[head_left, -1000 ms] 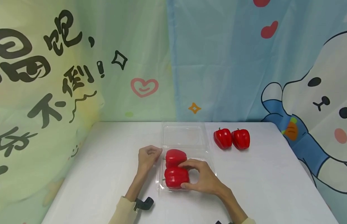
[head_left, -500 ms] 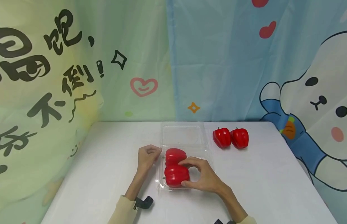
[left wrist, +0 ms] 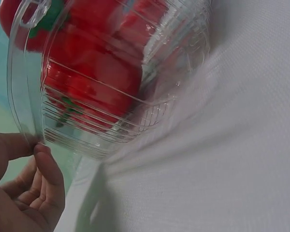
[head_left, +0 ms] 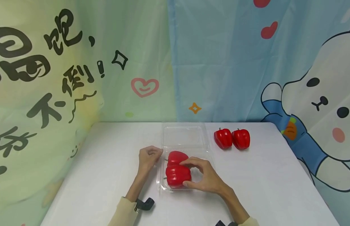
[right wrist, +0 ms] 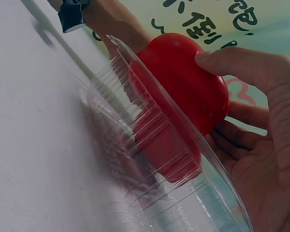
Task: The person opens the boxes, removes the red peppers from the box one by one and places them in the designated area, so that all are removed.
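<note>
Red lobed pepper (head_left: 177,176) between right fingers (head_left: 193,162) in ribbed plastic box (right wrist: 125,130)

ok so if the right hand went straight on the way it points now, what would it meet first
The nearer red pepper in the clear container, which the right hand grips. It might also brush the farther red pepper just beyond; the depth there is hard to judge.
</note>
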A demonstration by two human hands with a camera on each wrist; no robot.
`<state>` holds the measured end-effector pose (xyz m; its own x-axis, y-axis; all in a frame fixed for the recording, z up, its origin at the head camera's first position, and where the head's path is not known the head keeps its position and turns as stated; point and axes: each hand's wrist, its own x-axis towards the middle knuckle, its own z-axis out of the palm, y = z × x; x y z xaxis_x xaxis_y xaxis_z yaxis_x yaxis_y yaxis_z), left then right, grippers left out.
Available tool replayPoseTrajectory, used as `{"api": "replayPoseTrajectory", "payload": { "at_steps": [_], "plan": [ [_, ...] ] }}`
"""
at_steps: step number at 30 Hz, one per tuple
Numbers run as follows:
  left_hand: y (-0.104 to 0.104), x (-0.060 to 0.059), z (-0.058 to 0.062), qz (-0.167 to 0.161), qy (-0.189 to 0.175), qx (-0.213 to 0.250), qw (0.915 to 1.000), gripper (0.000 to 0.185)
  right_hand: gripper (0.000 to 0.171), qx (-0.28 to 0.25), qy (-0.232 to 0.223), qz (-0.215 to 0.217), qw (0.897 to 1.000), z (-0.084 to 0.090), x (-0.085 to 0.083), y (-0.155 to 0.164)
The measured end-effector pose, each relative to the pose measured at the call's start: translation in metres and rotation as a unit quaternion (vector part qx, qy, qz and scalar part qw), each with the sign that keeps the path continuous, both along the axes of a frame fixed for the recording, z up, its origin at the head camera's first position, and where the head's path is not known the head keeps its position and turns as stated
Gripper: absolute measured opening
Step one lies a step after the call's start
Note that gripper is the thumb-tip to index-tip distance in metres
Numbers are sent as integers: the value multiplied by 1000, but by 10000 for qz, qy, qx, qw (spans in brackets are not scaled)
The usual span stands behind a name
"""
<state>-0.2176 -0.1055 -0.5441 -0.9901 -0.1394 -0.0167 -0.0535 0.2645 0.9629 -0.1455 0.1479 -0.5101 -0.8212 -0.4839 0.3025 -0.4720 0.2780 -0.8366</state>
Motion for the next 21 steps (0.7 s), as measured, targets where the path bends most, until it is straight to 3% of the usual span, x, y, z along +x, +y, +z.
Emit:
{"api": "replayPoseTrajectory", "payload": {
  "at_steps": [9,21],
  "plan": [
    [1,1,-1,29,-20,-71,10000,16,60,-45,-44,-106,9999,1,-1,3],
    [1,1,-2,31,-120,-161,9998,16,61,-506,-89,-435,9977,2,0,12]
  ]
}}
